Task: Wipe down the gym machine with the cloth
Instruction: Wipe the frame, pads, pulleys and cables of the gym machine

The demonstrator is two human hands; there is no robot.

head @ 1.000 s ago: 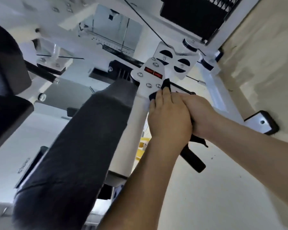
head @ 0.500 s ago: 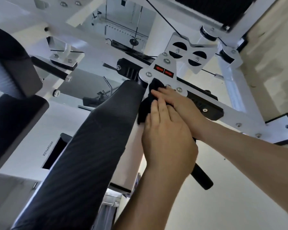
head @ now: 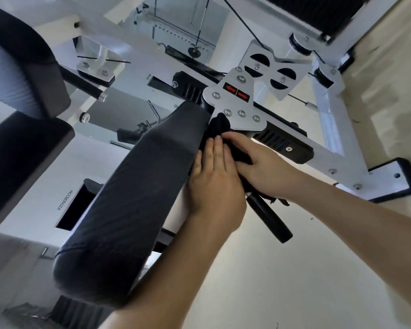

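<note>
both hands (head: 220, 184) pressing black cloth (head: 220, 127), seemingly flat

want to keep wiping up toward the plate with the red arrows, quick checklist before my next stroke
1. Cloth under both hands: ok, left hand flat on it, right hand beside it.
2. Cloth on the white bar beside the black pad: ok.
3. Cloth tip near the bolted plate: ok.
4. Fingers clear of the bolts: ok.
5. Black handle free below the right hand: cannot tell, its top is hidden.
6. Bar left clean: cannot tell.
</note>
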